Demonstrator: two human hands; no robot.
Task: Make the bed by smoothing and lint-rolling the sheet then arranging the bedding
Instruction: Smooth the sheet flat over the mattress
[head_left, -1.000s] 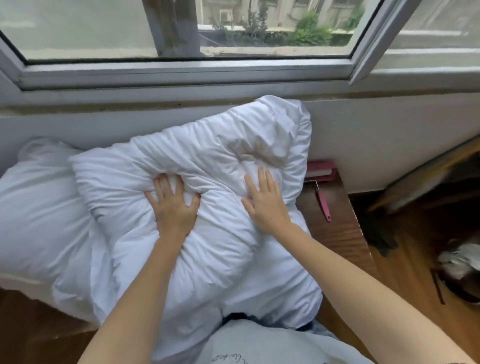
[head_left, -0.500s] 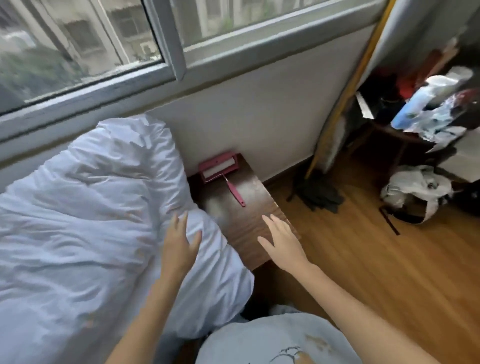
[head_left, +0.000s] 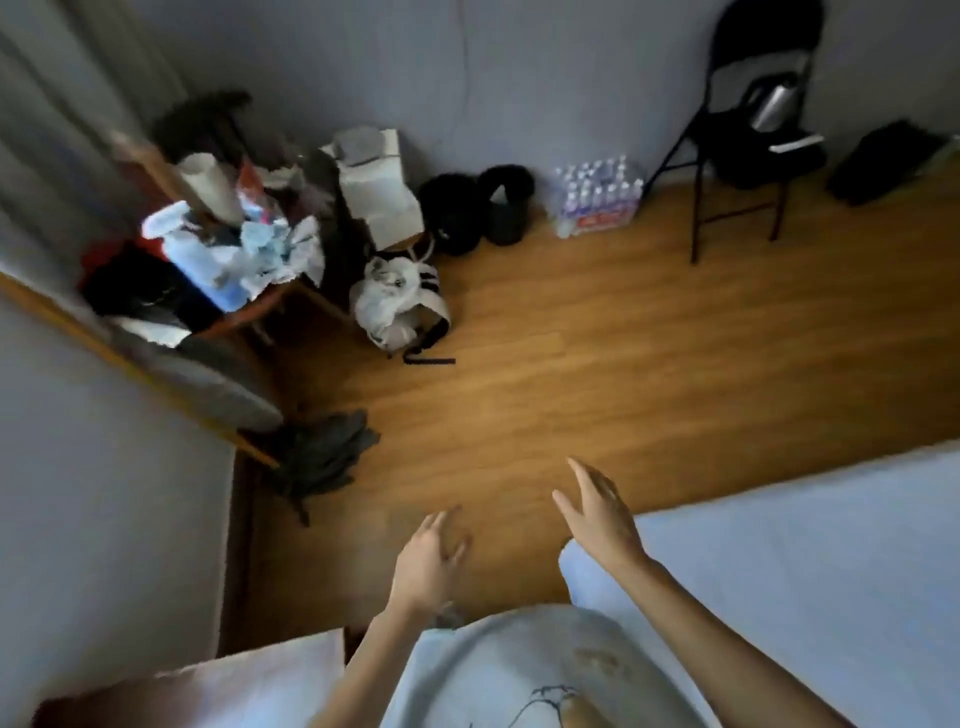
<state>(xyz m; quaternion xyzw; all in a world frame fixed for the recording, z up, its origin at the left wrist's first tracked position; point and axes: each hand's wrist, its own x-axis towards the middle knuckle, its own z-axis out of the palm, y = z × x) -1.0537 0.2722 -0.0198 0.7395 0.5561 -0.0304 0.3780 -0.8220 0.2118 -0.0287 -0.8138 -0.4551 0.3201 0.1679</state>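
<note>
**Now both hands free, bed at right**

Head view: left hand (head_left: 428, 564) and right hand (head_left: 602, 514) hover spread, holding nothing, above the floor (head_left: 597, 364). The sheet (head_left: 810, 545) lies near right. Risk: with everything blurred, a reach could miss the sheet's edge.

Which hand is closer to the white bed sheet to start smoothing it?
Probably the right hand. It hovers open at the corner of the white sheet, while the left hand, also open, hangs over the wooden floor, farther from the bed.
</note>
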